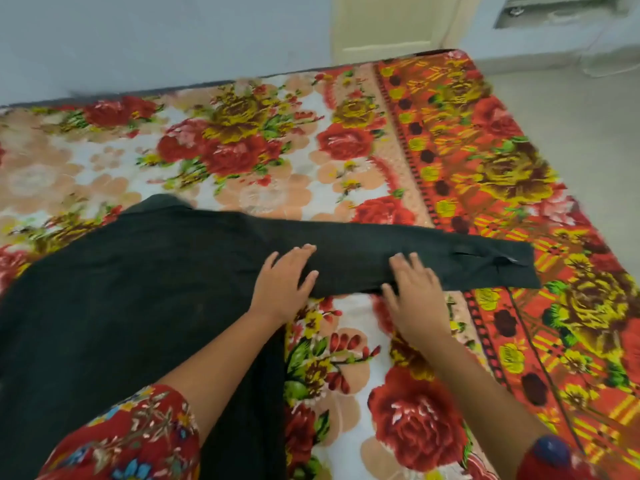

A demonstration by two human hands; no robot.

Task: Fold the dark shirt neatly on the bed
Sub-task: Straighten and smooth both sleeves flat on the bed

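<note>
The left hand (284, 282) lies flat, palm down, fingers straight. It rests on the shirt (121, 306) where the sleeve (363, 258) leaves the body. The right hand (412, 296) is flat too, fingers spread. Its fingertips are on the sleeve's near edge and its palm is over the flowered bed (242, 150) just beside that edge. Neither hand grips any cloth.

The left hand is at the sleeve's root and the right hand about midway along it. The sleeve's long axis runs left to right across the bed, sloping slightly toward the near side at the right. The cuff (519, 265) points to the bed's right edge and lies on the orange-patterned part of the bed.

The shirt's body spreads from the left hand to the left and the near side, out to the picture's edges. The cloth is black or very dark green, matte and mostly smooth. A short slit shows at the cuff. The view is slightly blurred.
</note>
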